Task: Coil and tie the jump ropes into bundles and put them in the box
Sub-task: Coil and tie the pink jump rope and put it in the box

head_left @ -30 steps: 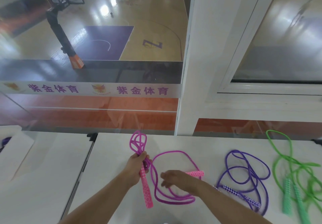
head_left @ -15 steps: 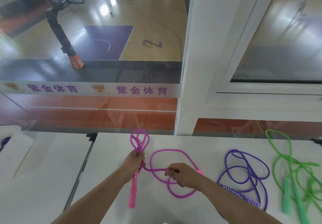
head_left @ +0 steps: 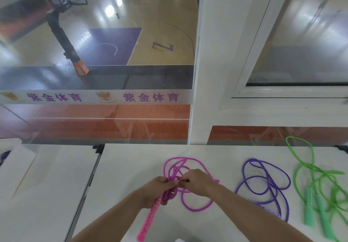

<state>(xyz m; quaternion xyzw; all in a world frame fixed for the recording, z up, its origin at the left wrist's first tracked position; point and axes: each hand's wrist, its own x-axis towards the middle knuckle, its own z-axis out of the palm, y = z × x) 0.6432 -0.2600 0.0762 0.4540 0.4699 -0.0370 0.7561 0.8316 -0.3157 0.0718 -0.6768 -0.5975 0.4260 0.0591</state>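
A pink jump rope [head_left: 195,207] lies partly coiled on the white table [head_left: 128,166]. My left hand [head_left: 158,189] grips its bunched loops, and one pink handle [head_left: 148,221] hangs down toward me. My right hand [head_left: 197,182] pinches a strand of the same rope right beside the left hand. Loose loops spread behind and to the right of both hands. The second pink handle is mostly hidden under my right hand. A purple jump rope [head_left: 263,183] and a green jump rope [head_left: 316,191] lie uncoiled to the right. A white box [head_left: 17,166] sits at the far left.
A glass wall [head_left: 94,72] and a white pillar [head_left: 212,53] stand directly behind the table. A second white table [head_left: 47,194] adjoins on the left across a narrow gap. Something purple [head_left: 3,157] shows inside the box.
Both hands came together at the middle of the pink rope. The upright loops my left hand held dropped toward the table and merged with the loose loops. The handle swung down toward me.
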